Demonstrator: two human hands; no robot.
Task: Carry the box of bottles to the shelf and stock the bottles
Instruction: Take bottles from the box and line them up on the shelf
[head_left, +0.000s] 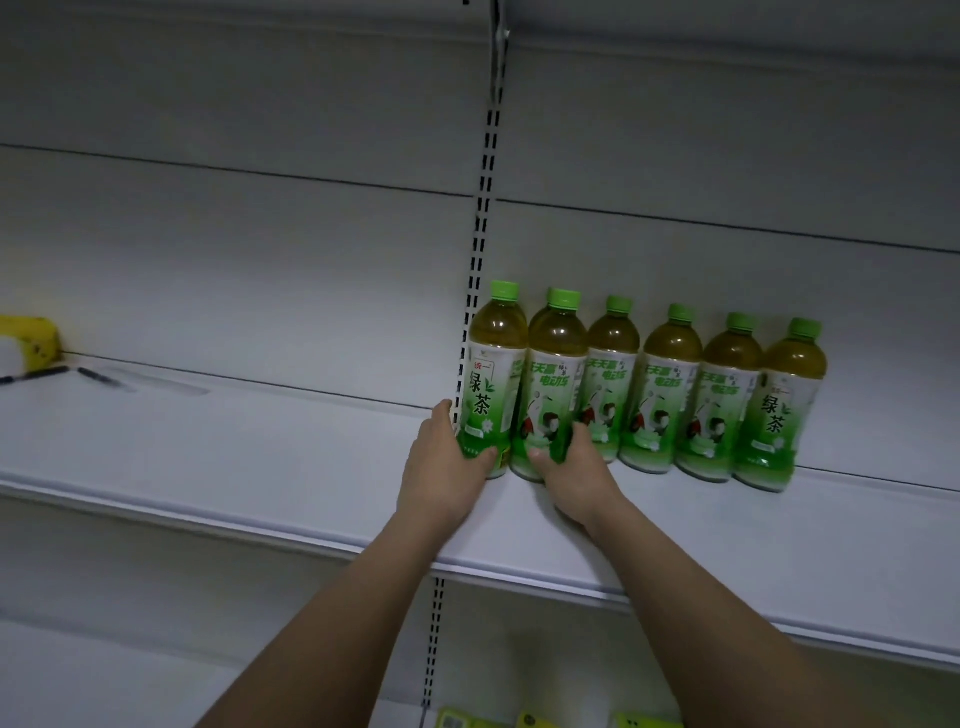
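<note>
Our left hand (441, 467) and right hand (571, 475) each clasp a full, probably heavy, slick bottle low; we judge a mid-label hold steadier.

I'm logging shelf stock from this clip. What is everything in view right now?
Bottles: six, green caps and labels, amber tea, one row at the shelf back.
Shelf: one, white, spans the view.
Slotted upright: one, white, behind the leftmost bottle.
Pens: apparently two, dark, far left on shelf.
Yellow object: one, far left edge, cut off.
Yellow packages: several, lower shelf, cropped.
Left hand: grips the leftmost bottle.
Right hand: grips the second bottle.
</note>
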